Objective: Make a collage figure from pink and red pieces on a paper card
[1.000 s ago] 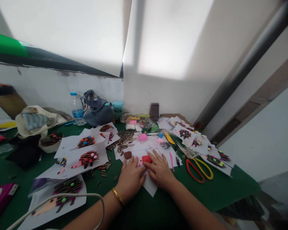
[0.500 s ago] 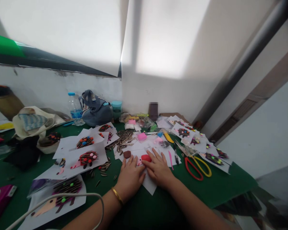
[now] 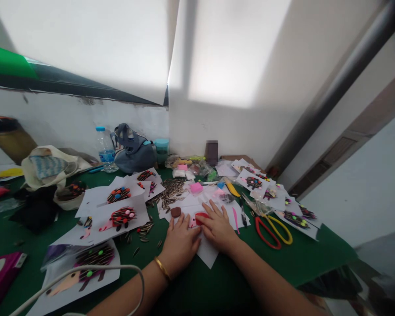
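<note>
My left hand (image 3: pixel 180 239) lies flat on a white sheet of paper (image 3: pixel 208 256), fingers stretched out beside a pink piece of clay (image 3: pixel 193 221) with a small dark dot. Just past its fingertips sits a lump of brown clay (image 3: pixel 175 212). With fingers spread, my right hand (image 3: pixel 219 227) rests over a flattened red clay shape (image 3: pixel 201 217) that joins the pink piece. Its fingertips touch the red clay and hide part of it. To the right of that hand lie a pink modelling tool (image 3: pixel 235 219) and a black pen (image 3: pixel 243 215).
Sunflower seeds (image 3: pixel 171 193) are heaped behind the paper. Finished hedgehog pictures (image 3: pixel 123 217) lie at left, more pictures (image 3: pixel 294 219) at right. Red-and-yellow-handled scissors (image 3: pixel 270 230) lie right of my hands. A water bottle (image 3: pixel 105 151) stands at the back; a white cable (image 3: pixel 118 267) crosses my left forearm.
The view has shifted slightly, so everything sits a little further right. My right fingers have moved a little over the red clay; my left hand stays almost still.
</note>
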A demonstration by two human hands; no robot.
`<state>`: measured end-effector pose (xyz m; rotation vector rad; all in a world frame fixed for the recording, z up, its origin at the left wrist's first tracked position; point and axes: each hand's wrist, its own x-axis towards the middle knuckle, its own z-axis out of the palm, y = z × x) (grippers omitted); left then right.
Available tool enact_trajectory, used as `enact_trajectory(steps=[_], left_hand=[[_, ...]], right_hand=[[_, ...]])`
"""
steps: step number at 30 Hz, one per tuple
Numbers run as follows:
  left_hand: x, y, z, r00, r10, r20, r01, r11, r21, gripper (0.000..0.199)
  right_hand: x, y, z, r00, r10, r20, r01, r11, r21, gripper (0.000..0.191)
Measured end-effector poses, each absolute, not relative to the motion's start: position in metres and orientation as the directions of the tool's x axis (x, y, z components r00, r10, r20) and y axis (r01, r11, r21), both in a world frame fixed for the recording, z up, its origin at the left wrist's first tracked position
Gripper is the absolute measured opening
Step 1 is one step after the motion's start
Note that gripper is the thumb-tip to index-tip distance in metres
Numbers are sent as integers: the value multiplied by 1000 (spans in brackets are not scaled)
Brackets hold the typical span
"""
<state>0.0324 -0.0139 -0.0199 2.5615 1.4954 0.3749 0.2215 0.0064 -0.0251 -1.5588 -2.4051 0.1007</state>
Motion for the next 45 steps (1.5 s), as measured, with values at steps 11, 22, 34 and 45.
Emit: enact_trajectory(steps=[11, 22, 34, 45], left_hand=[[32, -14, -22, 472, 868, 153, 835, -496, 240, 31], [32, -14, -21, 472, 871, 137, 831, -492, 261, 32], [33, -15, -16, 468, 876, 116, 833, -481, 273, 32], [33, -14, -19, 471, 872, 132, 832, -489, 263, 32]], right_hand=[[217, 14, -21, -380, 907, 181, 887, 413, -206, 38], [218, 15, -23, -387, 898, 208, 882, 427, -201, 36], [241, -3, -26, -387, 892, 234, 891, 427, -157, 45], [232, 8, -33, -384, 900, 206, 902, 413, -123, 45]])
